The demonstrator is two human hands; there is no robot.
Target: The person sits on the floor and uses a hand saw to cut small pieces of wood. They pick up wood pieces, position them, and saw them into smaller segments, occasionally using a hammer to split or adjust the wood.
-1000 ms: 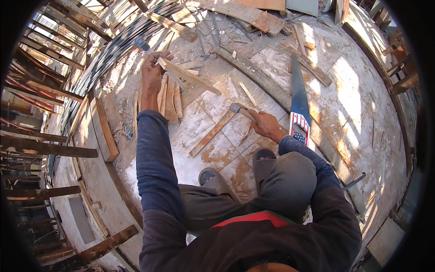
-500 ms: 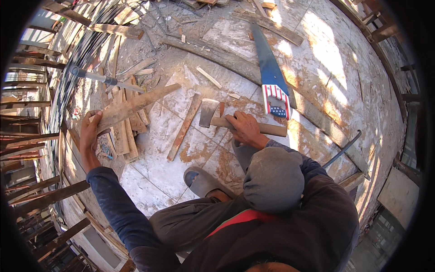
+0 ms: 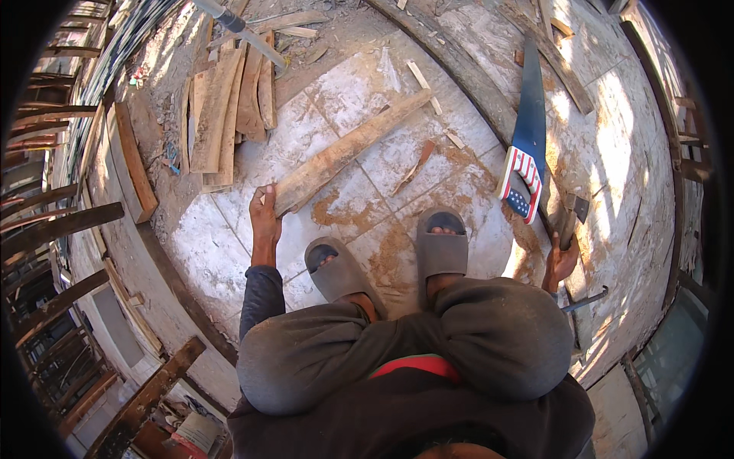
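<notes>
My left hand point(image 3: 265, 218) is closed on the near end of a long, rough wooden board point(image 3: 352, 149), which slants away to the right above the tiled floor. Whether the board's far end touches the floor I cannot tell. Out to the right, my right hand point(image 3: 564, 260) wraps round the wooden handle of a hatchet point(image 3: 579, 206), its metal head beyond my fingers. Close to the hatchet, a handsaw point(image 3: 527, 130) with a red, white and blue handle rests across a dark plank point(image 3: 466, 73).
Several cut boards point(image 3: 222, 122) lie piled at the left, with a grey metal pole point(image 3: 245, 32) over them. A dark hooked bar point(image 3: 587, 299) lies by my right wrist. My sandalled feet stand on dusty tiles point(image 3: 336, 99). Wooden bars point(image 3: 65, 229) line the left side.
My right hand has carried the hatchet from the middle out to the right, near the saw. The board has come in front of my feet with my left hand. The view has shifted.
</notes>
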